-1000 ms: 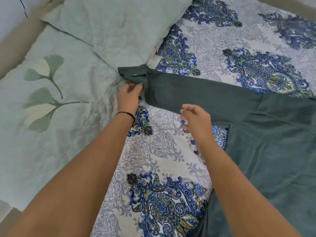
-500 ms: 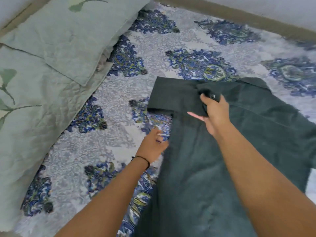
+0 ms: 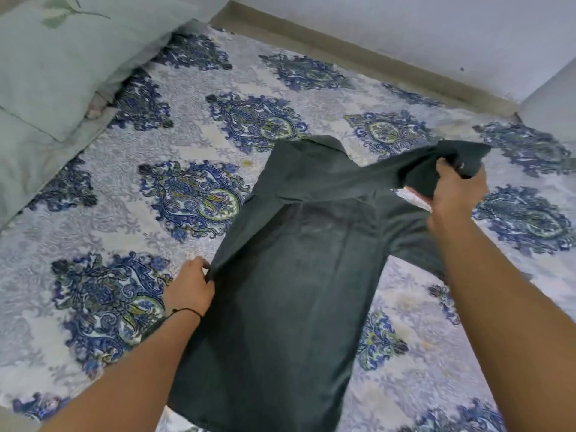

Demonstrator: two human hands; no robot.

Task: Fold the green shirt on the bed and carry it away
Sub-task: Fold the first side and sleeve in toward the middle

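Observation:
The dark green shirt point(image 3: 290, 275) lies lengthwise on the bed point(image 3: 193, 132), which has a blue and white patterned sheet. The shirt's left side is folded in, so the body forms a long narrow panel. My left hand point(image 3: 190, 286) pinches the folded left edge about halfway down. My right hand point(image 3: 455, 191) grips a sleeve near its cuff and holds it lifted across the top right of the shirt. The cuff end sticks out past my fingers.
Pale green pillows point(image 3: 62, 63) with a leaf print lie along the left side of the bed. A beige bed edge point(image 3: 343, 48) and a white wall run along the far side. A white corner point(image 3: 551, 101) stands at the far right.
The left sleeve has been carried across from the pillows and over the shirt to its right side in my right hand. My left hand has moved down to the shirt's left edge and taken hold of it.

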